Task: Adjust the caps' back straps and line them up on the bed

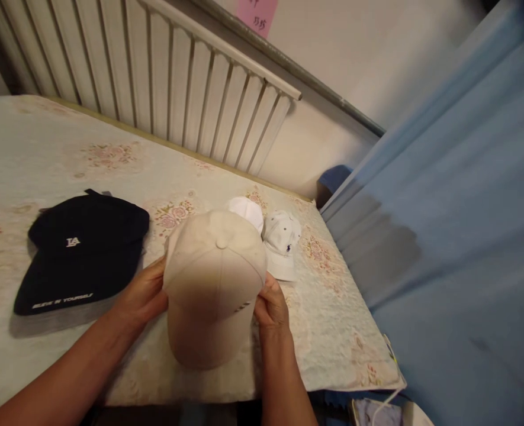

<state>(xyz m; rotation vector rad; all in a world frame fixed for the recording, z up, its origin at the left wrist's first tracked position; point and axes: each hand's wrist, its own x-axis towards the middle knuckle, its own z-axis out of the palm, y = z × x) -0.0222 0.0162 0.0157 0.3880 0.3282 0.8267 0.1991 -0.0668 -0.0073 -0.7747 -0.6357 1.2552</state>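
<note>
Likely a bedroom, partly seen, floral bedspread [333, 331], pale radiator [160, 77], blue curtain [448, 207]

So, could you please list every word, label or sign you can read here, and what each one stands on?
"LA": front of the black cap.
"BELIEVE IN YOURSELF": brim of the same cap.
Pink paper at the top: writing cut off, too blurred to read.
Beige cap: small dark mark, too blurred to read.
</note>
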